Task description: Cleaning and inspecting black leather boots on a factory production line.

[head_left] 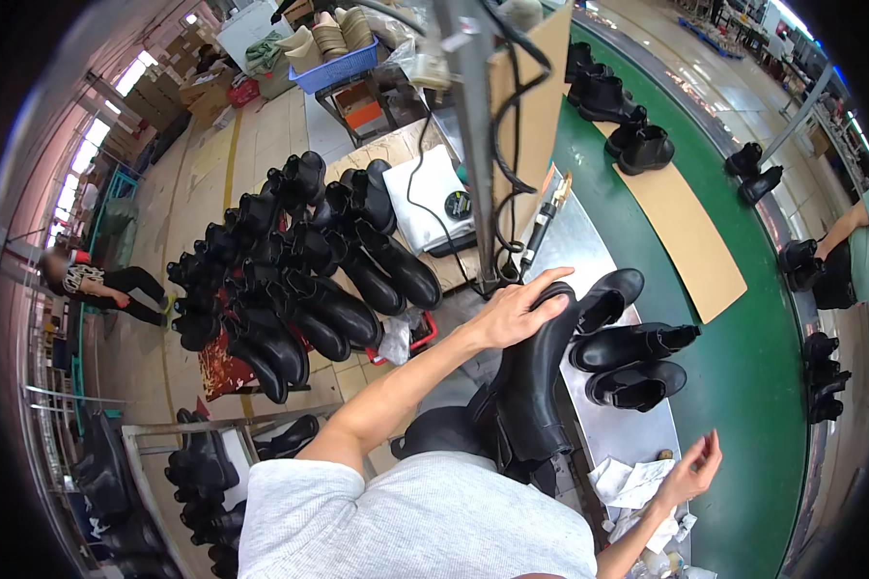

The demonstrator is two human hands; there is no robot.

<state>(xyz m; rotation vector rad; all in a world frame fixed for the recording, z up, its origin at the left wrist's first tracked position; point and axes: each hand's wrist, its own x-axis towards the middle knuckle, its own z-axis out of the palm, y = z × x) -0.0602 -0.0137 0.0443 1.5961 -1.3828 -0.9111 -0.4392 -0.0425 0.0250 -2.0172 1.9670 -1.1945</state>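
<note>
My left hand [517,316] grips the toe end of a black boot [541,386], fingers and thumb around it. The boot slants down in front of my body, its shaft toward me. Just right of it, several black ankle boots [620,347] lie on a metal ledge [589,410]. My right hand [693,470] hangs above the edge of the green surface, nearest to crumpled white paper [630,482]. Its fingers are loosely bent and apart, with nothing in them.
Many black boots [290,270] crowd a table at left. A pen-like tool [547,224] with a cable lies by a metal post [470,125]. Cardboard sheets [681,241] and more boots rest on the green belt [743,386]. Another person's arm [848,224] reaches in at far right.
</note>
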